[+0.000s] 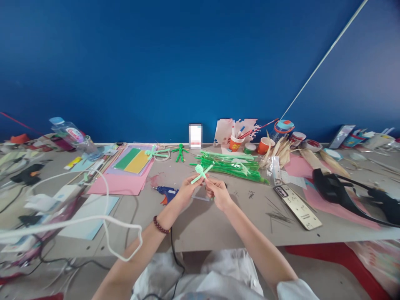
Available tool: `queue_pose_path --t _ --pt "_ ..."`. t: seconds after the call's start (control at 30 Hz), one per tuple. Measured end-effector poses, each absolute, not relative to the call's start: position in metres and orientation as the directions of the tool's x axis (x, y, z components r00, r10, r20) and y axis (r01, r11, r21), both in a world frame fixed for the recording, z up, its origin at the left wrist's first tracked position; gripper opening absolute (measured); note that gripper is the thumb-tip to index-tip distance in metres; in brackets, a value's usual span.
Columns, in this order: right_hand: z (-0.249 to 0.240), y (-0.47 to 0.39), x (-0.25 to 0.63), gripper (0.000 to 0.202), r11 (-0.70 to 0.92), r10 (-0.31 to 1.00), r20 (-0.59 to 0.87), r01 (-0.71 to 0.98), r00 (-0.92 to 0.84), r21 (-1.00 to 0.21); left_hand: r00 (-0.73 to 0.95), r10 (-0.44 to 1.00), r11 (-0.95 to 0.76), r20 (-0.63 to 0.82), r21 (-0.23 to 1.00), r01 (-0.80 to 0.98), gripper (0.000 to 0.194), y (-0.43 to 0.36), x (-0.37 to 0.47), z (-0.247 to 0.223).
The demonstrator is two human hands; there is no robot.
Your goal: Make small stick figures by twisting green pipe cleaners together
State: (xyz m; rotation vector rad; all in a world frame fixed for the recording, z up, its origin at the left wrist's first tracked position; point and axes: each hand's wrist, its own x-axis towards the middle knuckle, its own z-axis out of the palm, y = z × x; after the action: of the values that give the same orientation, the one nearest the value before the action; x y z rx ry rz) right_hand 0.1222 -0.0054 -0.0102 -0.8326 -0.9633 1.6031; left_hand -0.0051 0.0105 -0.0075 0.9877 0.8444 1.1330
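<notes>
My left hand (188,188) and right hand (219,193) pinch the pale green figure (202,173), its round head (199,168) above and between them

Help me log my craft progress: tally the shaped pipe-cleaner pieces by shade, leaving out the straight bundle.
Light green: 2 (held piece, in left hand and right hand; lying piece)
Dark green: 1 (pipe-cleaner figure)
Total: 3
</notes>
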Motion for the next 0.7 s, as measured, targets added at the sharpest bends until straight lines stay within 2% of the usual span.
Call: queue_pose_path --t 0.2,0.43,0.57,0.7 --pt "-0.013 -0.008 0.119 0.041 -0.115 0.982 -0.037 -0.432 -0.184 -0.895 0.253 0.966 0.147 -0.06 0.93 -0.338 0.029 0.01 -0.008 -0.006" --pt "-0.02 -0.003 0.118 0.042 -0.163 0.951 -0.014 -0.462 -0.309 -0.872 0.154 0.988 0.063 -0.02 0.957 -0.284 0.028 0.015 -0.011 -0.009" --pt "-0.02 -0.003 0.118 0.037 -0.147 0.951 -0.023 -0.386 -0.308 -0.911 0.099 0.995 0.019 0.002 0.977 -0.213 0.03 0.015 -0.012 -0.01" --pt "-0.02 -0.004 0.118 0.039 -0.08 0.967 -0.004 -0.293 -0.253 -0.953 0.067 0.998 0.011 0.004 0.975 -0.223 0.03 0.015 -0.01 -0.011"
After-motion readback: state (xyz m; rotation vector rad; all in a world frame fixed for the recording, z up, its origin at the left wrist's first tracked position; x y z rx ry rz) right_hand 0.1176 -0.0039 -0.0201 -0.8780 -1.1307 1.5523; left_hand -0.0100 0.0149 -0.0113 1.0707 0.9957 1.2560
